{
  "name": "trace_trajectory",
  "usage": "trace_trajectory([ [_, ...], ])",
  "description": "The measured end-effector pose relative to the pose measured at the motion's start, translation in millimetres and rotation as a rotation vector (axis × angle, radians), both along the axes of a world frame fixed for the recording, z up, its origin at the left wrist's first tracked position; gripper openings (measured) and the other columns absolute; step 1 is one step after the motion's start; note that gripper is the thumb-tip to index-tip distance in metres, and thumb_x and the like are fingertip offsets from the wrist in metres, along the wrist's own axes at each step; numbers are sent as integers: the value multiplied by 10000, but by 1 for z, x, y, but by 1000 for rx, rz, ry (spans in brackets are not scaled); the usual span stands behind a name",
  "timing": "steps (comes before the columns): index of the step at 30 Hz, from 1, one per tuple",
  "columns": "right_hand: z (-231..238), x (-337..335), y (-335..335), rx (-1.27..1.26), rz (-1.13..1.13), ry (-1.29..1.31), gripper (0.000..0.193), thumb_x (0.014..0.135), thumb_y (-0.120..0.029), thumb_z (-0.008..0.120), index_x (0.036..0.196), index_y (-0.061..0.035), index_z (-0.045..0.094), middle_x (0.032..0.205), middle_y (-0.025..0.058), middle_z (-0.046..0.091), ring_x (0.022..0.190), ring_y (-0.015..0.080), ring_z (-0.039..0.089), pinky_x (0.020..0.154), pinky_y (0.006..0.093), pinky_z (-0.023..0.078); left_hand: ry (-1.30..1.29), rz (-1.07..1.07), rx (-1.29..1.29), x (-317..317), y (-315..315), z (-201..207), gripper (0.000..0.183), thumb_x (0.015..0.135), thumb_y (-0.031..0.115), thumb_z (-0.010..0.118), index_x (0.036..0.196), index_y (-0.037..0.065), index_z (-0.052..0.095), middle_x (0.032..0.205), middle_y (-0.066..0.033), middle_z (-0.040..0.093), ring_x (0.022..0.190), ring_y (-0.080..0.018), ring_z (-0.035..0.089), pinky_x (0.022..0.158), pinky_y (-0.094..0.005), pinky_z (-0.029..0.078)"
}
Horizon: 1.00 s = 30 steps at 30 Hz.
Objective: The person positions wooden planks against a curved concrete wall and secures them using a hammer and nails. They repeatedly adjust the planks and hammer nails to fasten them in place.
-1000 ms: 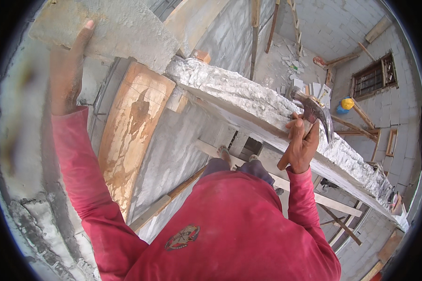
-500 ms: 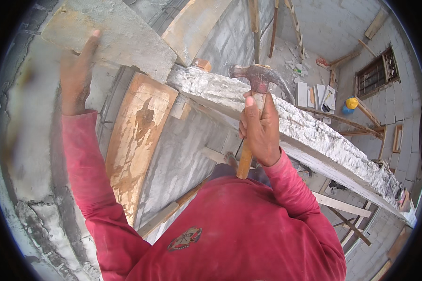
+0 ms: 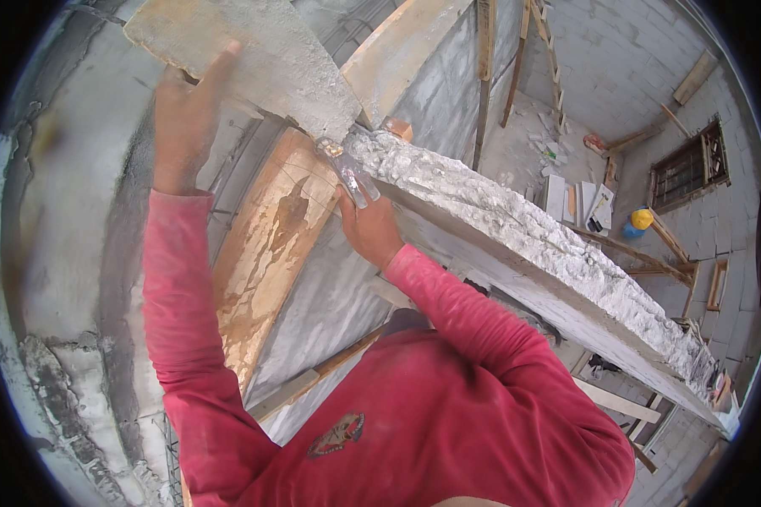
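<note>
A grey, cement-smeared board (image 3: 258, 63) lies at the upper left, its right corner near the rough top of the wall. My left hand (image 3: 186, 122) grips the board's lower left edge, one digit laid over its face; the other fingers are partly hidden. My right hand (image 3: 370, 228) is closed round a claw hammer (image 3: 355, 179). The hammer's head is up against or just below the board's right corner; I cannot tell whether they touch. Its two claw prongs point back toward me, and the handle is hidden by the hand. Beside the hammer stands a stained wooden plank (image 3: 266, 228).
A wall with a crumbly white top (image 3: 524, 211) runs from the centre to the lower right. Another pale board (image 3: 402, 55) leans beyond, near a small wood block (image 3: 397, 128). Below right are white panels (image 3: 566, 203), timber props (image 3: 486, 68) and a barred window (image 3: 692, 165).
The hammer and my right hand have swung left from above the wall to the board's corner. My view has shifted a little; my left hand stays on the board.
</note>
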State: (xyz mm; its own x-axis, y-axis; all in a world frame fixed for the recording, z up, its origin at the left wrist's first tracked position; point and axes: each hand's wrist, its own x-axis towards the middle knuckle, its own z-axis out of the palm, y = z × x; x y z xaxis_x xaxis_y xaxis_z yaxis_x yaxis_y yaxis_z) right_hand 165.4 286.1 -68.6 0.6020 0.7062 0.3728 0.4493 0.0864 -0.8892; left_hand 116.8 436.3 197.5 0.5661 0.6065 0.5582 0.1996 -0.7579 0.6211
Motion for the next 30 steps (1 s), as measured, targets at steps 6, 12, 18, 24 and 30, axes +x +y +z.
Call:
trace_trajectory([
  [6,-18,-6,2,302,-79,-81,364,1035,-195,604,1317,35,623,1323,344,605,1036,502,670,903,490,560,-36,-34,-12,-1,2,-4,428,963,329,776,1141,-53,704,1050,-95,749,939,-141,679,844,-299,536],
  [12,-2,9,6,234,-125,79,301,1048,-168,597,1272,22,660,1149,230,704,1068,434,656,947,478,507,-74,29,0,1,2,-3,447,957,330,777,1157,-63,705,1056,-110,752,938,-147,678,837,-300,533],
  [18,-8,24,-7,117,-33,45,414,1040,-248,608,1305,71,616,1174,367,666,976,549,662,842,514,547,-3,122,158,5,-5,11,488,950,367,772,1175,-60,705,1043,-93,747,911,-164,668,814,-310,525],
  [24,37,26,-33,171,-39,151,395,1069,-220,583,1369,36,581,1173,213,679,1088,358,640,945,428,496,-143,141,235,4,-2,42,420,986,307,728,1235,-30,699,1117,-101,717,963,-180,649,854,-320,503],
  [30,52,38,-115,214,-82,469,382,1116,-281,509,1395,-22,474,831,6,532,627,52,453,542,231,365,60,162,358,-40,-40,-9,436,968,189,764,1295,-71,638,1226,-136,684,1123,-207,661,1035,-330,499],
])
